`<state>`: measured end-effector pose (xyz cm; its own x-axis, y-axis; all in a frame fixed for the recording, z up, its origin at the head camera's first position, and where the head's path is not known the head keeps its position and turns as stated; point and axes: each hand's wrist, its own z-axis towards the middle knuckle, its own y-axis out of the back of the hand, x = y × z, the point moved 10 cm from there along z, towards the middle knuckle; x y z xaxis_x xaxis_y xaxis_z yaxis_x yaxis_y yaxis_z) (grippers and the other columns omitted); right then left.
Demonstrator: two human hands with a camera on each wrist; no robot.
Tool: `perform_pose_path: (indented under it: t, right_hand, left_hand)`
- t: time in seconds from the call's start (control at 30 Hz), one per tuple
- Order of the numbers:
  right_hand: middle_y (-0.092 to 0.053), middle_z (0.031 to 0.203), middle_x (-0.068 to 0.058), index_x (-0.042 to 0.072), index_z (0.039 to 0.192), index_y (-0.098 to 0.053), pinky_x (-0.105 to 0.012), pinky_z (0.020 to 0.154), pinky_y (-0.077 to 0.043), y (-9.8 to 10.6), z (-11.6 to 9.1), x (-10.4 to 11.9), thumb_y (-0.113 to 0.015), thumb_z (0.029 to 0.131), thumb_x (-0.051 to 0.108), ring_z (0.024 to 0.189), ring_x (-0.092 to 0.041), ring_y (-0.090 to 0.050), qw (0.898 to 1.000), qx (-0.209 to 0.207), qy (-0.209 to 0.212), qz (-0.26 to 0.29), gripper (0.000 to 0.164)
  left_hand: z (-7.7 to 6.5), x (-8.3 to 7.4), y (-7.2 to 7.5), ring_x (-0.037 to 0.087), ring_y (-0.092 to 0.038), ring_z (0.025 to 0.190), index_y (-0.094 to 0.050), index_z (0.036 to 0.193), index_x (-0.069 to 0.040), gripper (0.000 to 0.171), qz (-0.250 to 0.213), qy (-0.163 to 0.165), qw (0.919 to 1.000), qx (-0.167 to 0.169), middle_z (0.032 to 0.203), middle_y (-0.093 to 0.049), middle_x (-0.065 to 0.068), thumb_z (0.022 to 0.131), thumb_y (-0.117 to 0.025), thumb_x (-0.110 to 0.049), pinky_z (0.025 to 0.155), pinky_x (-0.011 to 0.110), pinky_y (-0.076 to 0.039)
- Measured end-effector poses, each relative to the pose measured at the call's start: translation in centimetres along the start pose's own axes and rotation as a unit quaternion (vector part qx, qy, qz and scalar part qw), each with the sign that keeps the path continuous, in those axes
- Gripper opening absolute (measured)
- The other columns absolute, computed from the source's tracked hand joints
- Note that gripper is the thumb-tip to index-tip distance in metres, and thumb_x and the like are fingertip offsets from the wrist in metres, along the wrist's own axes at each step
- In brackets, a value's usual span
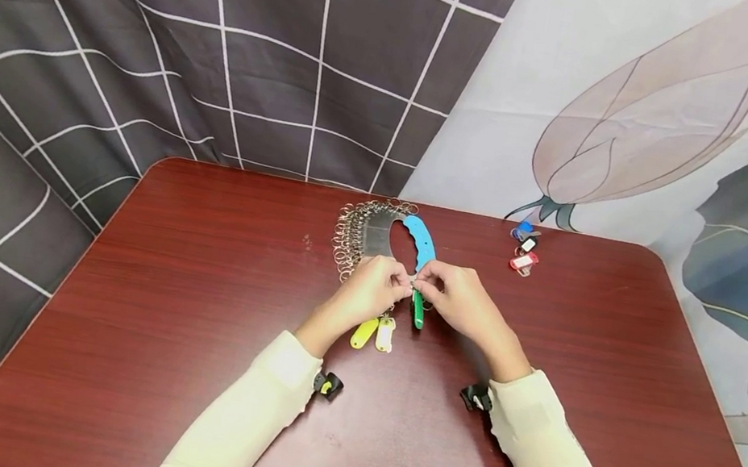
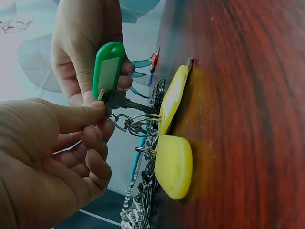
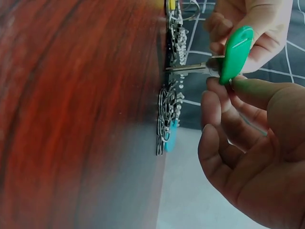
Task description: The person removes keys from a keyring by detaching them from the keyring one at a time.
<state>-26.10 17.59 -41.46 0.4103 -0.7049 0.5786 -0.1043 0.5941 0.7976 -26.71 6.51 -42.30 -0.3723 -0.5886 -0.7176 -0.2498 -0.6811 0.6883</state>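
Over the table's middle, fingertips of both hands meet at a green key tag (image 1: 417, 311). My right hand (image 1: 462, 301) pinches it at its ring end, where a bit of metal shows between finger and thumb in the right wrist view. A key (image 2: 127, 103) hangs beside the tag. My left hand (image 1: 372, 290) pinches a small metal clasp (image 2: 120, 123) on a large key ring. Below it, two yellow key tags (image 2: 174, 167) rest by the tabletop. Behind the hands lies a curved key holder with a blue handle (image 1: 420, 241) and many metal rings (image 1: 346, 241) along its edge.
At the back right of the dark red table (image 1: 205, 280) lies a small group of keys with a blue tag (image 1: 525, 230) and a red tag (image 1: 524, 262). A checked dark curtain (image 1: 260, 68) and a white floral one (image 1: 494, 122) hang behind the table's back edge.
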Motion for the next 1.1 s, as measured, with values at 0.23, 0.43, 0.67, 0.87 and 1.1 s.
perform_pose_path:
  t: [0.23,0.43,0.67,0.87,1.1]
  right_hand:
    - [-0.066,0.070,0.005,0.013,0.088,-0.072,-0.026,0.062,-0.047,0.6,0.0,0.4,-0.074,0.096,0.014,0.063,-0.008,-0.055,0.999,-0.025,0.011,-0.017,0.008]
    - [-0.067,0.071,0.005,0.013,0.089,-0.072,-0.026,0.063,-0.049,0.4,-0.1,0.7,-0.072,0.097,0.014,0.063,-0.007,-0.056,1.000,-0.012,0.020,-0.017,0.008]
    - [-0.064,0.068,0.006,0.013,0.089,-0.072,-0.027,0.062,-0.047,0.5,-0.2,0.8,-0.073,0.096,0.015,0.061,-0.008,-0.055,0.999,-0.018,0.005,-0.032,0.008]
    - [-0.063,0.068,0.005,0.012,0.088,-0.071,-0.027,0.060,-0.045,0.8,-0.2,0.6,-0.073,0.096,0.014,0.060,-0.008,-0.052,0.999,-0.028,-0.005,-0.039,0.008]
    - [-0.064,0.069,0.006,0.014,0.088,-0.071,-0.026,0.062,-0.047,0.6,-0.2,1.0,-0.072,0.097,0.015,0.062,-0.007,-0.053,0.999,-0.019,0.014,-0.028,0.010]
  left_hand:
    - [0.0,0.0,-0.1,0.010,-0.062,0.074,-0.077,0.080,-0.012,0.011,0.016,-0.012,0.9998,-0.001,0.078,-0.069,-0.001,0.090,-0.078,-0.014,0.081,0.027,-0.049]
    - [0.0,0.8,-0.3,0.009,-0.061,0.072,-0.079,0.087,-0.010,0.011,-0.039,0.023,0.9990,0.003,0.080,-0.072,0.001,0.094,-0.074,-0.016,0.071,0.024,-0.051]
    - [-0.1,0.3,-0.2,0.011,-0.061,0.074,-0.077,0.084,-0.008,0.010,-0.025,0.002,0.9997,-0.006,0.080,-0.071,0.003,0.093,-0.074,-0.012,0.070,0.021,-0.050]
    - [-0.3,-0.4,-0.2,0.011,-0.063,0.074,-0.076,0.083,-0.009,0.008,-0.012,-0.031,0.9994,-0.004,0.080,-0.070,0.002,0.090,-0.074,-0.008,0.069,0.019,-0.051]
    - [-0.1,0.3,-0.5,0.012,-0.064,0.076,-0.076,0.086,-0.008,0.010,-0.022,0.011,0.9997,-0.002,0.079,-0.072,0.003,0.092,-0.069,-0.009,0.072,0.021,-0.051]
